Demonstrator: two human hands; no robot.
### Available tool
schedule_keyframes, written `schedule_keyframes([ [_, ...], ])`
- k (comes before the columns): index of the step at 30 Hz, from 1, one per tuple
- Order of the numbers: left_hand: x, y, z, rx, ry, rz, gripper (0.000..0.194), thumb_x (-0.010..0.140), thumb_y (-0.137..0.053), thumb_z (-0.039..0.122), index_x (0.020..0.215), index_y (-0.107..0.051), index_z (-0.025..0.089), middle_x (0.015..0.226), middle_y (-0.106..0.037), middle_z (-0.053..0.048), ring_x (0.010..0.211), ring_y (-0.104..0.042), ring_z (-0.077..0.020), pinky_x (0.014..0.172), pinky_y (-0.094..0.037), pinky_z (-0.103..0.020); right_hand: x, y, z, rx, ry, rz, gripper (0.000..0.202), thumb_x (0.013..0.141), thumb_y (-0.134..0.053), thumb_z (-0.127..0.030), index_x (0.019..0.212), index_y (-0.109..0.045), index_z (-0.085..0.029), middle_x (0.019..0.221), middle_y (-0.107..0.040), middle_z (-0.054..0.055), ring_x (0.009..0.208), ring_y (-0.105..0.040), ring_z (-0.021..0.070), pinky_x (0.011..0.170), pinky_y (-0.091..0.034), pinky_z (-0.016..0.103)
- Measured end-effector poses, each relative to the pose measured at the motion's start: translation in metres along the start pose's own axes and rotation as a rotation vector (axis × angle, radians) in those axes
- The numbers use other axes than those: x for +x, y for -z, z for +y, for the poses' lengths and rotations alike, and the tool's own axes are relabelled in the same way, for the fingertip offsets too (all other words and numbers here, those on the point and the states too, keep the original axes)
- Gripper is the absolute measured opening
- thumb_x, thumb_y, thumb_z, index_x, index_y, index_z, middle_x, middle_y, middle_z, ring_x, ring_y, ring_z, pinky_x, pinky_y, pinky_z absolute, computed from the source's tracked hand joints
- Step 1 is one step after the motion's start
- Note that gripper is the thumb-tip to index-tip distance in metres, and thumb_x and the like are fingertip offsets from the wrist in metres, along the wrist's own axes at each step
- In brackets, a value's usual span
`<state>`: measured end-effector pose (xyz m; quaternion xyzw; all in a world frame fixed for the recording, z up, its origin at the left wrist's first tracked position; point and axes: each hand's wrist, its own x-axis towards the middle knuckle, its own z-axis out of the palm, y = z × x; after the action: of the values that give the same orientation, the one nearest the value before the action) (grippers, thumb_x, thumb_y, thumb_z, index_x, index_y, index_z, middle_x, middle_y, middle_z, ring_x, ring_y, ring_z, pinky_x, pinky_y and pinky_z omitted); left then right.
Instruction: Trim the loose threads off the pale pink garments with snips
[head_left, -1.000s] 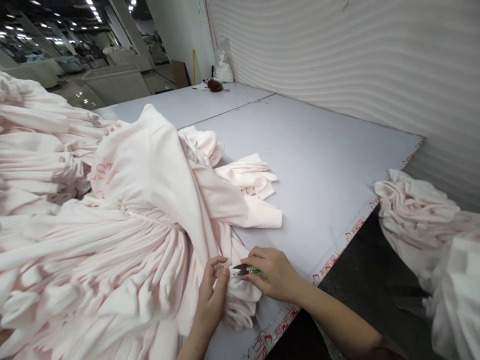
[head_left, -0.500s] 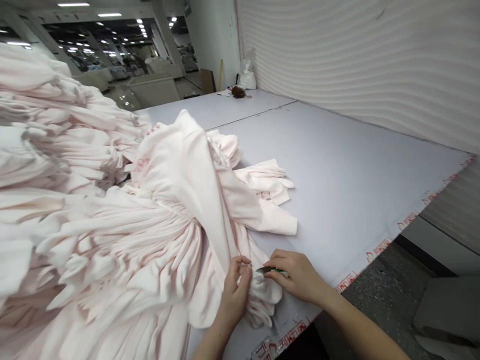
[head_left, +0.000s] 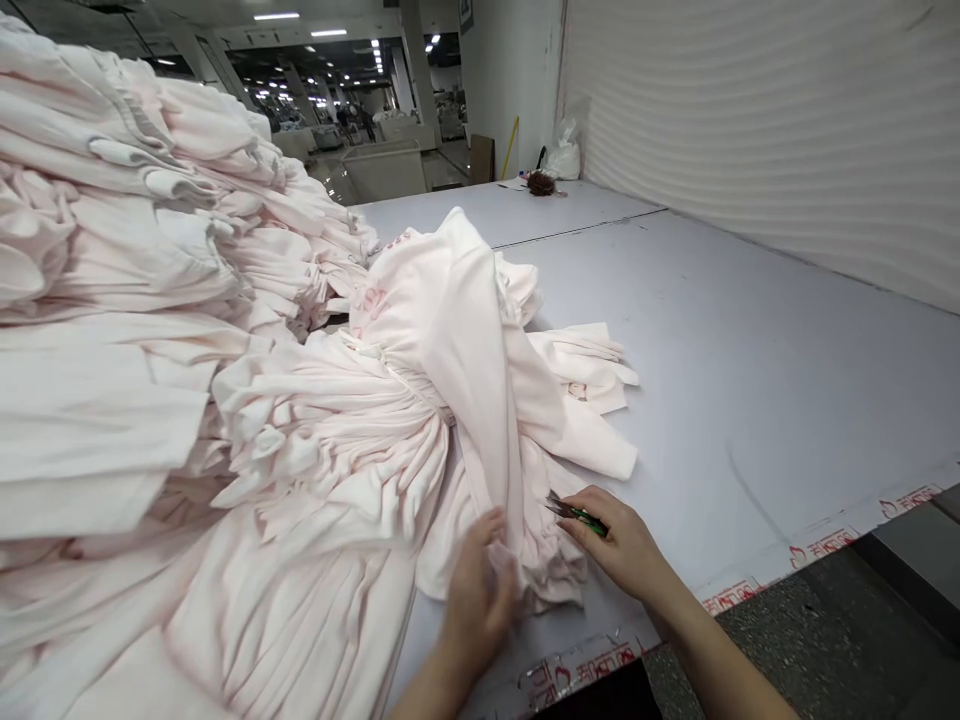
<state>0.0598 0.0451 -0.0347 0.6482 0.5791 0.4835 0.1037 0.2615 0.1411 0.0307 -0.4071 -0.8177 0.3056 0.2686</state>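
My right hand [head_left: 611, 540] is closed around green-handled thread snips [head_left: 574, 512], their metal blades pointing left over the fabric. Motion smears my left hand [head_left: 480, 590], which is at the lower edge of a pale pink garment [head_left: 469, 320]; whether its fingers grip the cloth cannot be made out. The garment lies crumpled, its gathered part [head_left: 405, 400] spread to the left and a sleeve-like piece [head_left: 600, 440] reaching right. Reddish marks show on its upper left. Bunched cloth [head_left: 551, 570] lies under the snips, between my hands.
A tall heap of similar pale pink cloth [head_left: 112, 260] fills the left side. The white table [head_left: 750, 400] has a front edge with red-printed tape [head_left: 825, 545]. At its far end are a dark brown bundle [head_left: 540, 184] and a white plastic bag [head_left: 564, 155]. Quilted white sheeting [head_left: 787, 130] hangs along the right.
The view has swung left, so things appear farther right. The snips have lifted off the bunched cloth and show more fully. My left hand, earlier pinching at the cloth, is now blurred by motion.
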Motion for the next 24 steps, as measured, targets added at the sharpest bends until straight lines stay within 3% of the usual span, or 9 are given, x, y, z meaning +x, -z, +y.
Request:
schedule_keyframes([
  [2, -0.017, 0.029, -0.026, 0.446, 0.059, 0.155, 0.028, 0.085, -0.058, 0.029, 0.109, -0.059, 0.015, 0.11, -0.063, -0.017, 0.104, -0.058, -0.0326, 0.084, -0.049, -0.047, 0.001, -0.003, 0.0, 0.01, -0.022, -0.018, 0.028, 0.092, -0.052, -0.041, 0.102, -0.068, -0.021, 0.098, -0.07, 0.009, 0.09, -0.066, 0.024, 0.073, -0.051, 0.032],
  [3, -0.023, 0.038, -0.036, 0.573, 0.079, 0.122, 0.02, 0.083, -0.059, 0.032, 0.096, -0.062, 0.017, 0.107, -0.064, -0.017, 0.098, -0.059, -0.0335, 0.078, -0.048, -0.047, 0.001, -0.005, 0.0, 0.016, -0.028, -0.023, 0.027, 0.092, -0.052, -0.041, 0.101, -0.068, -0.021, 0.099, -0.071, 0.009, 0.09, -0.066, 0.0245, 0.074, -0.051, 0.033],
  [5, -0.03, 0.047, -0.045, 0.62, 0.091, 0.118, 0.011, 0.084, -0.055, 0.028, 0.08, -0.061, 0.019, 0.1, -0.065, -0.013, 0.092, -0.059, -0.031, 0.076, -0.046, -0.043, 0.0, -0.008, -0.004, 0.032, -0.026, -0.022, 0.026, 0.092, -0.051, -0.04, 0.101, -0.066, -0.02, 0.1, -0.071, 0.009, 0.092, -0.066, 0.0251, 0.076, -0.05, 0.034],
  [7, -0.027, 0.046, -0.038, 0.431, 0.148, 0.173, 0.012, 0.087, -0.052, 0.026, 0.08, -0.059, 0.02, 0.091, -0.065, -0.008, 0.084, -0.06, -0.025, 0.071, -0.046, -0.036, -0.002, -0.013, -0.011, 0.062, -0.019, 0.0, 0.025, 0.092, -0.05, -0.039, 0.101, -0.065, -0.02, 0.099, -0.071, 0.008, 0.089, -0.066, 0.0242, 0.075, -0.049, 0.034],
  [10, -0.007, 0.035, -0.012, -0.025, 0.366, 0.239, 0.022, 0.083, -0.061, 0.042, 0.084, -0.058, 0.02, 0.078, -0.061, -0.002, 0.072, -0.06, -0.0192, 0.062, -0.046, -0.028, -0.006, -0.022, -0.027, 0.169, 0.007, 0.047, 0.024, 0.092, -0.052, -0.041, 0.101, -0.061, -0.02, 0.093, -0.069, 0.006, 0.084, -0.064, 0.0208, 0.072, -0.047, 0.03],
  [12, 0.011, 0.026, 0.006, -0.334, 0.474, 0.174, 0.034, 0.077, -0.067, 0.051, 0.085, -0.06, 0.019, 0.081, -0.062, -0.003, 0.078, -0.061, -0.0196, 0.069, -0.049, -0.028, -0.008, -0.031, -0.036, 0.247, 0.036, 0.065, 0.027, 0.086, -0.062, -0.043, 0.101, -0.059, -0.021, 0.095, -0.065, 0.005, 0.086, -0.061, 0.0199, 0.074, -0.047, 0.029],
  [15, 0.027, 0.013, 0.023, -0.706, 0.558, 0.065, 0.044, 0.083, -0.058, 0.058, 0.098, -0.062, 0.018, 0.088, -0.065, -0.005, 0.084, -0.063, -0.02, 0.079, -0.051, -0.032, -0.005, -0.043, -0.037, 0.283, -0.007, 0.1, 0.029, 0.078, -0.071, -0.038, 0.096, -0.056, -0.021, 0.095, -0.061, 0.003, 0.088, -0.058, 0.0195, 0.077, -0.046, 0.029],
  [19, 0.021, -0.003, 0.023, -0.744, 0.557, 0.21, 0.041, 0.08, -0.066, 0.051, 0.106, -0.059, 0.02, 0.096, -0.065, -0.006, 0.093, -0.065, -0.0197, 0.083, -0.053, -0.032, 0.002, -0.051, -0.022, 0.493, -0.138, 0.128, 0.02, 0.085, -0.061, -0.038, 0.086, -0.052, -0.021, 0.08, -0.056, 0.0, 0.076, -0.055, 0.016, 0.07, -0.044, 0.027],
  [24, 0.011, -0.017, 0.016, -0.476, 0.374, 0.26, 0.042, 0.071, -0.076, 0.044, 0.098, -0.054, 0.021, 0.109, -0.054, -0.008, 0.099, -0.061, -0.0213, 0.081, -0.054, -0.035, 0.006, -0.051, -0.015, 0.769, -0.188, -0.035, 0.029, 0.079, -0.068, -0.044, 0.09, -0.057, -0.02, 0.083, -0.058, 0.0, 0.082, -0.057, 0.0173, 0.076, -0.045, 0.029],
])
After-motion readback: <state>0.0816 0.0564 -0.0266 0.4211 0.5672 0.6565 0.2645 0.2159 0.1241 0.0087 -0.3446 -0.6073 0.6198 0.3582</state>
